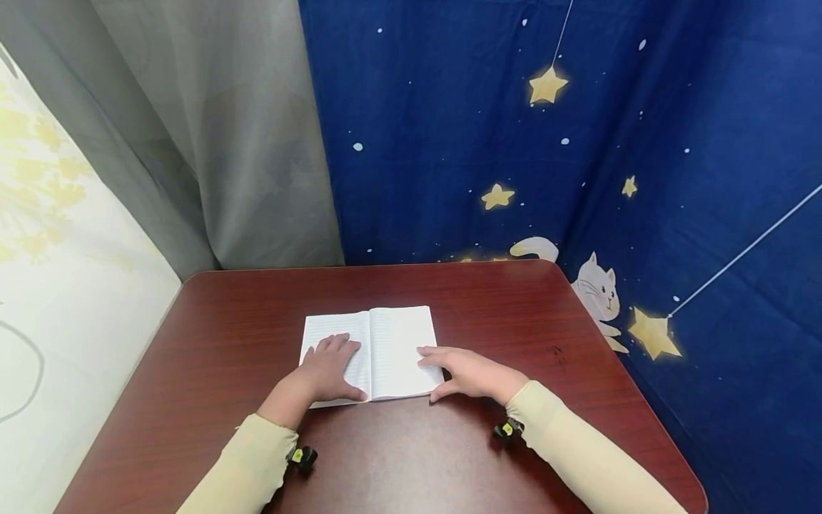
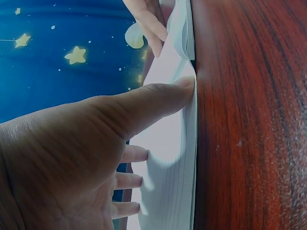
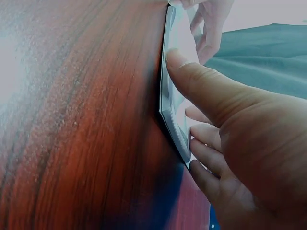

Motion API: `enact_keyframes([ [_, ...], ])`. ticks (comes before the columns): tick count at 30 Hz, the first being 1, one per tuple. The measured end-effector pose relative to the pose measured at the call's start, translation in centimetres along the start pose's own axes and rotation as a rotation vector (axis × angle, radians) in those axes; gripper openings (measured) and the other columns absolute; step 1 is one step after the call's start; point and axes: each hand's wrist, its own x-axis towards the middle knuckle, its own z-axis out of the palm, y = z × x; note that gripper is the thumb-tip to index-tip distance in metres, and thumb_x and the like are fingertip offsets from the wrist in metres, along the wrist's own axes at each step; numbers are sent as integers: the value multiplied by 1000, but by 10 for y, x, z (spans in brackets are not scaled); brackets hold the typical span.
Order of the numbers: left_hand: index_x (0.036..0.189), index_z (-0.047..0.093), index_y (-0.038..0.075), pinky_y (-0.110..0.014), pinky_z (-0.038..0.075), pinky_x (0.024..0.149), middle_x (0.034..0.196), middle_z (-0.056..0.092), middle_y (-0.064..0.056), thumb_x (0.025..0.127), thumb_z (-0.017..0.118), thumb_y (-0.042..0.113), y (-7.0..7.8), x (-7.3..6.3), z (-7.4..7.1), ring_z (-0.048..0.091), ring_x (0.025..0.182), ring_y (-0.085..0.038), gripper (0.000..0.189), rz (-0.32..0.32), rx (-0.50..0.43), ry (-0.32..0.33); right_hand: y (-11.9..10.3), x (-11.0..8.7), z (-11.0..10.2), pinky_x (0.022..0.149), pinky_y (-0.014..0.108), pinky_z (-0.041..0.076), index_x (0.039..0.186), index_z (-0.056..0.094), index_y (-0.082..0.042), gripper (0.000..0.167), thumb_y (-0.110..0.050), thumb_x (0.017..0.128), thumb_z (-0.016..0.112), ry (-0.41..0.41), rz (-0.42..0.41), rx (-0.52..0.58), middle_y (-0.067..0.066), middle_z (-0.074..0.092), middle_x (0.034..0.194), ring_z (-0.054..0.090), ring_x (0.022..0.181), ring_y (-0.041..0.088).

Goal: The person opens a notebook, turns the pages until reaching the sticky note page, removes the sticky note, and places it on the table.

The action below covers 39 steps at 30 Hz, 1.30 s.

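A lined notebook (image 1: 401,357) lies spread flat on the table, its white pages facing up and its fold running away from me. Across the left page rests my left hand (image 1: 330,368), fingers spread. In the left wrist view its thumb (image 2: 160,98) presses near the front edge beside the fold. My right hand (image 1: 472,371) is at the notebook's right side, fingertips on the right page. The right wrist view has that thumb (image 3: 201,81) over the front edge and the other fingers (image 3: 206,148) along the side edge, nothing gripped.
The notebook rests on a dark red wooden table (image 1: 257,300) with rounded corners. Behind it hang a grey curtain (image 1: 257,143) and a blue star-patterned curtain (image 1: 437,143). Small black devices with yellow marks, such as the left wrist camera (image 1: 303,458), are strapped at both sleeves.
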Motion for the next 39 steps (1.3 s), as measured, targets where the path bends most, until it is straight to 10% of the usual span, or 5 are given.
enact_keyframes([
  [14,160,54,6,-81,30,119,169,42,-27,77,97,59,0,0,1,37,155,-54,107,3,-5,7,9,-1,0,106,37,57,115,84,-15,12,-18,104,80,170,-157,-3,-2,79,129,73,124,14],
  [39,161,53,6,-80,31,119,170,41,-27,79,94,60,2,-2,-2,37,156,-54,107,0,12,-6,-1,3,0,77,26,56,93,81,-21,8,-22,99,86,326,-175,-23,-14,75,94,67,83,2],
])
